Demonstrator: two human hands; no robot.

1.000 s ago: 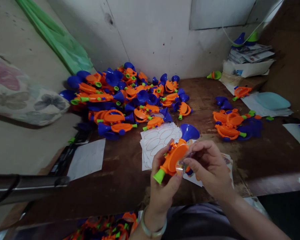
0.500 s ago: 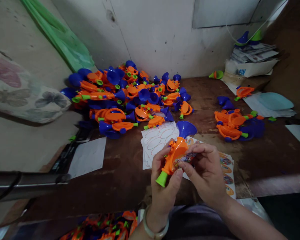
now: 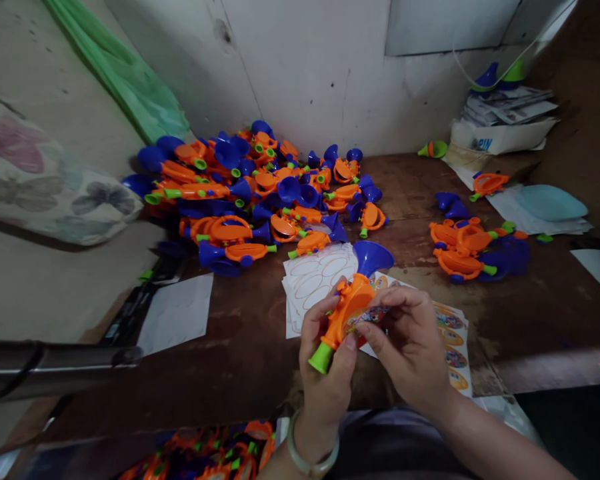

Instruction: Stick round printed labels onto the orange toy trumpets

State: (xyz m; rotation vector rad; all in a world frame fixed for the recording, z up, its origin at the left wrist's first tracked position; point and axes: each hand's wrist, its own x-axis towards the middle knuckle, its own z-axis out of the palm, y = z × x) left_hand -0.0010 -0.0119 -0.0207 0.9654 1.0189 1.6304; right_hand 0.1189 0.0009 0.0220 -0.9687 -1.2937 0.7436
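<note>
My left hand (image 3: 325, 373) grips an orange toy trumpet (image 3: 349, 303) with a blue bell and a green mouthpiece, held just above the table's near edge. My right hand (image 3: 410, 347) pinches a small colourful sticker (image 3: 367, 318) against the trumpet's orange side, its fingertips pressed on it. Under my hands lies a sticker sheet (image 3: 450, 333) with round printed stickers, and beside it a stack of used sheets (image 3: 315, 277) showing empty oval outlines.
A big heap of orange and blue trumpets (image 3: 250, 193) fills the far left of the brown table (image 3: 240, 347). A smaller group (image 3: 465, 247) lies to the right. Papers and a box (image 3: 500, 127) sit at the back right. A white sheet (image 3: 175, 313) lies left.
My right hand has brought the sticker onto the trumpet's side and presses it there. The trumpet has tilted slightly and sunk a little lower.
</note>
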